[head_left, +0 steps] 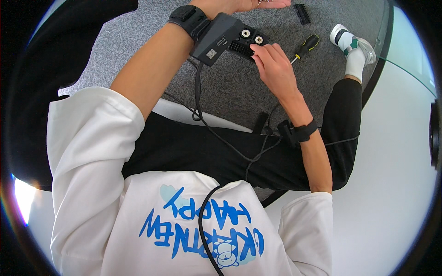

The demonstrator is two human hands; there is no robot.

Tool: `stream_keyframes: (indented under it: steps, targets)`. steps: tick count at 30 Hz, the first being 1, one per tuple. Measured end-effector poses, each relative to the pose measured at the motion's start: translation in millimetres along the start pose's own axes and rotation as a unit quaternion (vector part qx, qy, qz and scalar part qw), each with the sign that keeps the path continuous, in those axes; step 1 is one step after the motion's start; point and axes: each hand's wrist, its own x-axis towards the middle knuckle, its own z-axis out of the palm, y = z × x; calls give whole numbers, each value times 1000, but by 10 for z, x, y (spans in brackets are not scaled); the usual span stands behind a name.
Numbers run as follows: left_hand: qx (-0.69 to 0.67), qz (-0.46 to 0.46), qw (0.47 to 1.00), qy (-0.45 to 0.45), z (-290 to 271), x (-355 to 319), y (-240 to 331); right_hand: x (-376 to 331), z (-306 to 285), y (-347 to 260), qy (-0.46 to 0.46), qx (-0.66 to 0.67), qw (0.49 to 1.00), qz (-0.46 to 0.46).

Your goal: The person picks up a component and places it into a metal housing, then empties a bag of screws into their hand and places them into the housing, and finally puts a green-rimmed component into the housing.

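My left hand (274, 4) is at the top edge, partly cut off. Its visible fingers stretch out flat, palm up, with tiny shiny metal pieces (263, 1) on it, too small to name. Below it is a black part (242, 49) with a grid of small holes and two round metal fittings (246, 33). My right hand (277, 69) is beside this part, thumb and fingertips pinched together at its edge; what they hold is hidden. A black box-shaped device (216, 40) with a cable lies against my left wrist and covers some of the part.
A yellow-and-black screwdriver (307, 46) lies on the grey carpet (317, 69) right of my right hand. Beyond it is a black toothed piece (302, 14). Black cables (230, 148) run across my legs. My shoe (366, 50) rests near a white wall (391, 152).
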Motion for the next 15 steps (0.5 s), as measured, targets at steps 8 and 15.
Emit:
stream_keyframes:
  steps: [8, 15]
  targets:
    - [-1, 2, 1000, 12, 22, -29, 31, 21, -13, -1, -6, 2, 1000, 4]
    - [-13, -11, 999, 28, 89, -27, -75, 48, -117, 5, 31, 28, 999, 17]
